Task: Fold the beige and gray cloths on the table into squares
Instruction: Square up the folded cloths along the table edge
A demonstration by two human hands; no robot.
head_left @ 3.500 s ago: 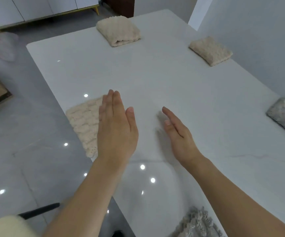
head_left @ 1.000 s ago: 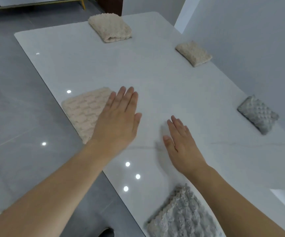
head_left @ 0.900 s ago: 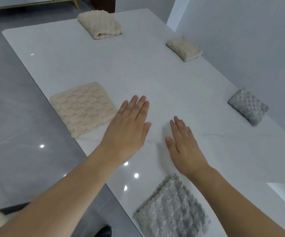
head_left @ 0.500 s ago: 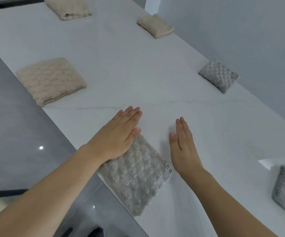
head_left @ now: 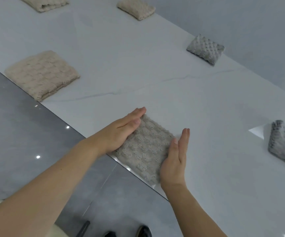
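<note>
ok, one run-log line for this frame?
stage: squaring folded gray cloth at near table edge | left hand: flat against its left side | right hand: flat against its right side | nothing gripped

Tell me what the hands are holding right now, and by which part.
Nothing is gripped. The left hand and right hand lie flat-fingered against opposite side edges of the gray cloth, squaring it on the table.

far beige cloth (head_left: 43,4): cut by top edge | shoes (head_left: 144,232): cut by bottom edge
</note>
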